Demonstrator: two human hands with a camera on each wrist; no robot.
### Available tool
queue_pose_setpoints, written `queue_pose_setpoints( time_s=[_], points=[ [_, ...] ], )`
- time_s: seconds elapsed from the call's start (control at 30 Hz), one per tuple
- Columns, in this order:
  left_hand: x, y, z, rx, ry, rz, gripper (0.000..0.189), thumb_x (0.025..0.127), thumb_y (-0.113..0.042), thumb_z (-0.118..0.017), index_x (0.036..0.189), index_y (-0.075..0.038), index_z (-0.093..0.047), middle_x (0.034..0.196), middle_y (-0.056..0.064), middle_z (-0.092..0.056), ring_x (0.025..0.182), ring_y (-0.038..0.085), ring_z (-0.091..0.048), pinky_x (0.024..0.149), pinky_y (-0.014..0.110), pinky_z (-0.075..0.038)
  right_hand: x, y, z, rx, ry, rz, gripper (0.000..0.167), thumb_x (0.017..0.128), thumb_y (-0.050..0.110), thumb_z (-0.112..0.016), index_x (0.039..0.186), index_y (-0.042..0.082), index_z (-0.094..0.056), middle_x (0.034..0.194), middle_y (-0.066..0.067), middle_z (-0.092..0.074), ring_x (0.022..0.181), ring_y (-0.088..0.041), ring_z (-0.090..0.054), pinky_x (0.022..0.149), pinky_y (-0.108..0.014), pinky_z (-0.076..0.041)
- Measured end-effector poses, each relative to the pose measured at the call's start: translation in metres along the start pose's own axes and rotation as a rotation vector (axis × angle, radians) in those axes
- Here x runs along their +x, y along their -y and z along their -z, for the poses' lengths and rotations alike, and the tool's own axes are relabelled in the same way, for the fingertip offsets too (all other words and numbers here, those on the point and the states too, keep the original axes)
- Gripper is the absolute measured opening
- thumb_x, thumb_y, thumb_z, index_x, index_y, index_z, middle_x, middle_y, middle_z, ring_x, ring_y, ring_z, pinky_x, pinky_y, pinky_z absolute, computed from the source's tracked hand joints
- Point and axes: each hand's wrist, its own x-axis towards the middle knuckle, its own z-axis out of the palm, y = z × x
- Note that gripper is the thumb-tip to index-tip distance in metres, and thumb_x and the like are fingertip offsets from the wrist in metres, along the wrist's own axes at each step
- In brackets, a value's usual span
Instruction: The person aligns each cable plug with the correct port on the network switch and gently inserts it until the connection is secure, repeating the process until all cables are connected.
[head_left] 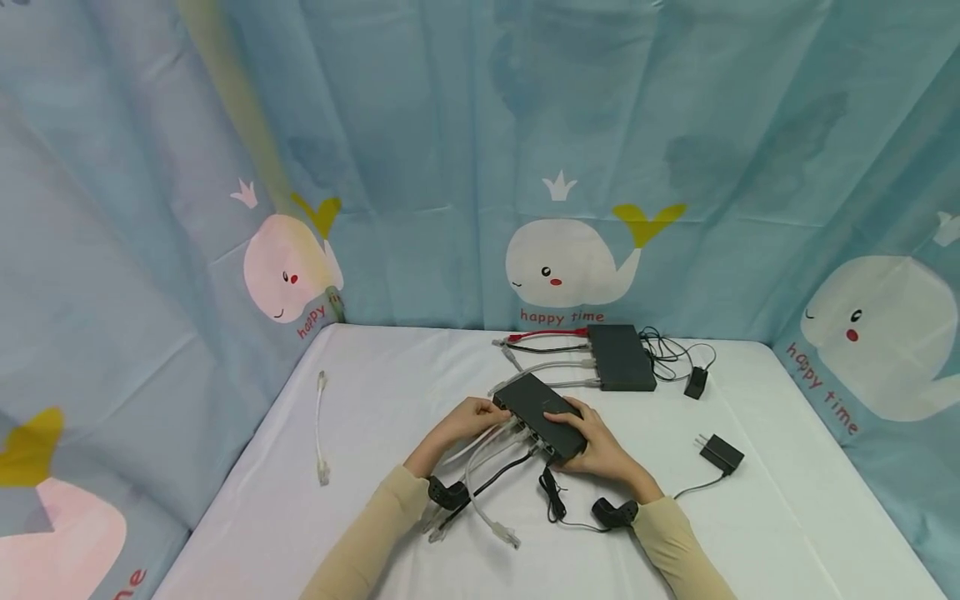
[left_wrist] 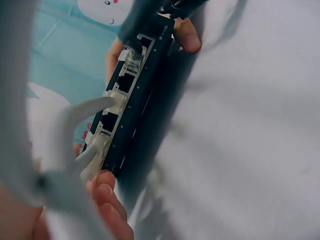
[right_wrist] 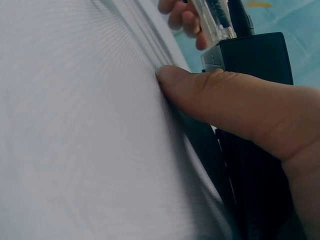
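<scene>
A black network switch (head_left: 542, 408) is held tilted above the white table, its row of ports facing the person. My right hand (head_left: 596, 442) grips its right end, the thumb (right_wrist: 215, 97) lying along the casing. At the left end, my left hand (head_left: 471, 419) pinches a pale network cable plug (left_wrist: 91, 172) at the lowest visible port; the fingertips hide part of it. Further up the row, a white plug (left_wrist: 100, 144), a grey plug (left_wrist: 116, 101) and a clear plug (left_wrist: 133, 61) sit in ports, with open sockets between them. Their cables hang down toward the person.
Behind stands a second black switch (head_left: 621, 358) with red, black and grey cables. A black adapter (head_left: 696, 382) lies beside it. Nearer, on the right, is another power adapter (head_left: 722, 453); its bundled cord (head_left: 552, 495) lies below the switch. A loose white cable (head_left: 319, 429) lies left.
</scene>
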Motion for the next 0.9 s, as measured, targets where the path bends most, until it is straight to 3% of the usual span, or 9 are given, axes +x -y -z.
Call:
queue_pose_setpoints(
  time_s=[0.13, 0.3, 0.47, 0.9],
  points=[
    [-0.005, 0.001, 0.004, 0.009, -0.016, -0.006, 0.028, 0.093, -0.033, -0.056, 0.089, -0.007, -0.066, 0.056, -0.002, -0.046, 0.047, 0.009, -0.038, 0.050, 0.025, -0.038, 0.000, -0.001, -0.002, -0.004, 0.001, 0.002, 0.081, 0.061, 0.049, -0.083, 0.133, 0.035, -0.049, 0.148, -0.020, -0.026, 0.127, -0.041, -0.031, 0.089, -0.062, -0.036],
    [-0.009, 0.006, 0.011, -0.018, -0.032, 0.001, 0.026, 0.094, -0.027, -0.055, 0.095, -0.003, -0.065, 0.068, 0.008, -0.059, 0.055, 0.013, -0.049, 0.053, 0.027, -0.044, 0.000, -0.001, -0.002, 0.006, 0.000, -0.007, 0.079, 0.061, 0.051, -0.082, 0.132, 0.036, -0.050, 0.148, -0.019, -0.025, 0.128, -0.040, -0.030, 0.090, -0.062, -0.035],
    [-0.014, 0.007, 0.022, 0.020, -0.087, 0.018, 0.029, 0.094, -0.026, -0.056, 0.098, 0.002, -0.064, 0.076, 0.018, -0.063, 0.059, 0.021, -0.055, 0.056, 0.035, -0.048, 0.000, -0.001, 0.001, 0.015, 0.007, -0.020, 0.079, 0.061, 0.055, -0.080, 0.132, 0.036, -0.049, 0.149, -0.018, -0.024, 0.129, -0.039, -0.028, 0.092, -0.061, -0.033],
    [-0.028, 0.023, 0.048, 0.076, -0.196, 0.059, 0.028, 0.093, -0.023, -0.057, 0.098, 0.004, -0.064, 0.076, 0.018, -0.062, 0.060, 0.024, -0.054, 0.056, 0.036, -0.047, 0.000, -0.003, 0.000, 0.010, 0.011, -0.015, 0.080, 0.061, 0.058, -0.078, 0.133, 0.035, -0.049, 0.148, -0.019, -0.025, 0.129, -0.040, -0.029, 0.092, -0.063, -0.033]
  ],
)
